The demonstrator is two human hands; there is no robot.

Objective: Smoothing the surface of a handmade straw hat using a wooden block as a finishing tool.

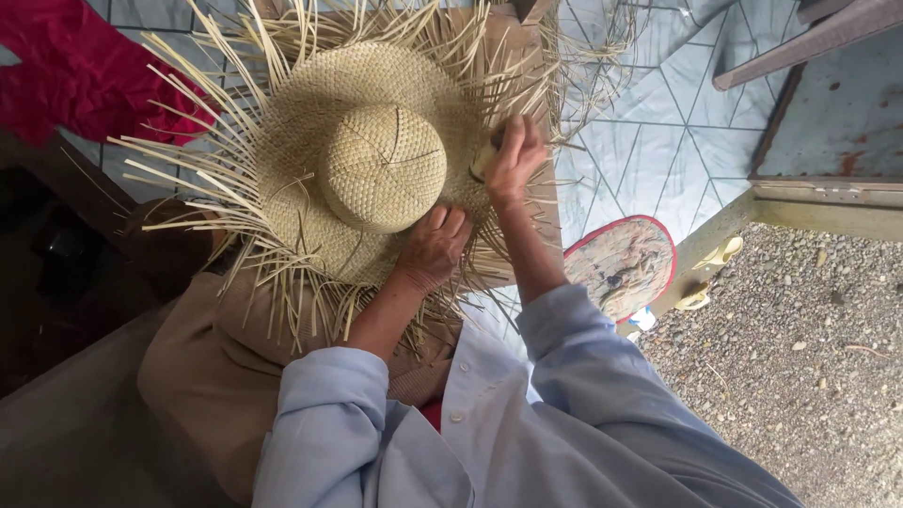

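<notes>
Pressing woven straw hat (376,160), left hand (433,246) flat, right hand (513,160) grip clenching small pale object (485,158).

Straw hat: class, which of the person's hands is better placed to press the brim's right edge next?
Right: the right hand likely suits best, already on the straw hat brim's right edge; the left hand rests nearer the crown.
</notes>
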